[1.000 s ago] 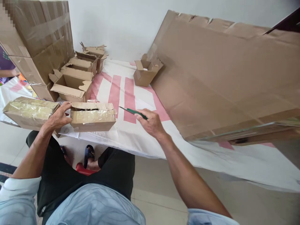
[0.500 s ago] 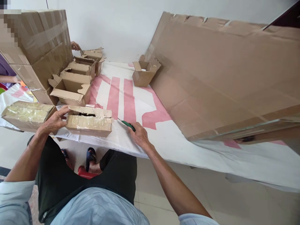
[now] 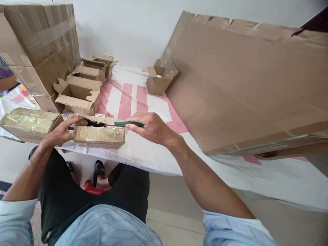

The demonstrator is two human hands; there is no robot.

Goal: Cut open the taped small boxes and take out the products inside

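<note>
A small taped cardboard box lies near the table's front edge, its top seam partly cut, with a dark, ragged gap along it. My left hand is closed on the box's left end, fingers over the top and thumb low at the front. My right hand grips a green utility knife, held level over the right part of the seam. The blade's tip cannot be made out. Just left of my left hand sits another taped cardboard box.
Several opened small boxes stand in a row at the back left, against a tall stack of cartons. One more opened box is near the wall. A large cardboard sheet leans at right. Another person's arm shows far left.
My right hand has moved left and up, bringing the knife from beside the box onto its top. The gap in the seam looks wider. The other person's hand behind the stack is out of sight.
</note>
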